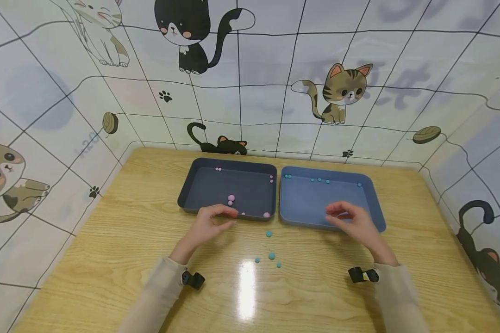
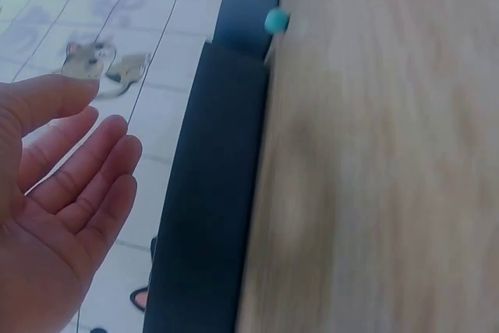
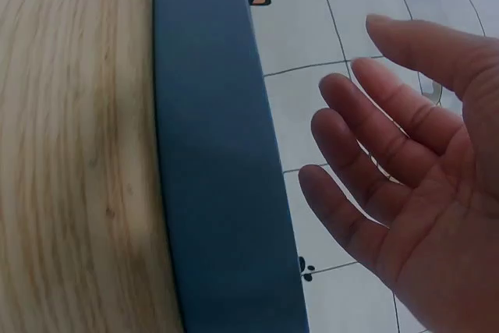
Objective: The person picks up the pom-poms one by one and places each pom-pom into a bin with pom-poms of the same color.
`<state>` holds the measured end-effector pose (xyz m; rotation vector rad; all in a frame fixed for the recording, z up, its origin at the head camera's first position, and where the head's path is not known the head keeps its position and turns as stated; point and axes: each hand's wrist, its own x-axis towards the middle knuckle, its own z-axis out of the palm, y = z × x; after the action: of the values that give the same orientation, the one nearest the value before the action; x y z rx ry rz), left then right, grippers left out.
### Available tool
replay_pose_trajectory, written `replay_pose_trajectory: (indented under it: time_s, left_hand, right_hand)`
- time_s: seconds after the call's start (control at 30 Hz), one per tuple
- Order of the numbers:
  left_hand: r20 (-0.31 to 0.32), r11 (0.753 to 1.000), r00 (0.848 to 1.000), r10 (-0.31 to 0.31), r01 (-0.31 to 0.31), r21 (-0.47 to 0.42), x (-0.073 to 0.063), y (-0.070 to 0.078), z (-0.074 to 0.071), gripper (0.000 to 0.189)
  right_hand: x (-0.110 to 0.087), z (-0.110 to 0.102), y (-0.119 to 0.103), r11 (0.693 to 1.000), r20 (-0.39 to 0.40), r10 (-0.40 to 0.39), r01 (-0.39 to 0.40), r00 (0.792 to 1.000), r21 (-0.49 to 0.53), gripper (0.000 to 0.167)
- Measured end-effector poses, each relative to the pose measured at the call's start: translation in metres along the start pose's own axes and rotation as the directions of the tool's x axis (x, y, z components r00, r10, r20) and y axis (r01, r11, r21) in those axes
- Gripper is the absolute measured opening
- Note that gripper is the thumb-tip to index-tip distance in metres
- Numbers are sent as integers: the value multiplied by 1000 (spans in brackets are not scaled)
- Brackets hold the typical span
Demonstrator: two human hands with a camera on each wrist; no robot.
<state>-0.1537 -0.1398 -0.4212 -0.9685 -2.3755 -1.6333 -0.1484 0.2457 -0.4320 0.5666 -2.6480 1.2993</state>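
My left hand [image 1: 210, 224] hovers at the near edge of the dark tray [image 1: 208, 185], thumb and fingers apart with nothing between them. Over the near side of the blue tray [image 1: 304, 203], my right hand [image 1: 352, 222] is held with loosely bent fingers and an unfilled gap to the thumb. Several pink balls [image 1: 231, 198] lie in the dark tray, one of them in its near right corner. Small teal balls [image 1: 319, 179] line the far side of the blue tray. More teal balls [image 1: 271, 255] sit on the table between the hands.
Both trays stand side by side toward the back of the wooden table [image 1: 308, 286]. Behind them rises a wall covering [image 1: 266, 106] printed with cats and grid lines. A black wrist camera [image 1: 193, 280] is strapped at the left sleeve, another camera [image 1: 363, 275] at the right.
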Motion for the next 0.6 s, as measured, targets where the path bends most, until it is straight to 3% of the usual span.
replay_pose_trajectory:
  time_s: [0.1, 0.37, 0.6]
  left_hand:
    - [30, 1000, 1000, 4, -4, -16, -1, 3, 7, 21]
    - [142, 992, 986, -92, 104, -76, -9, -20, 34, 26]
    - [211, 988, 975, -69, 95, -118, -13, -20, 50, 26]
  right_hand:
    - [-4, -3, 2, 1000, 33, -3, 4, 999, -28, 18]
    - [-12, -4, 15, 1000, 99, 9, -7, 995, -19, 18]
    - [-15, -2, 22, 1000, 111, 11, -13, 994, 15, 19]
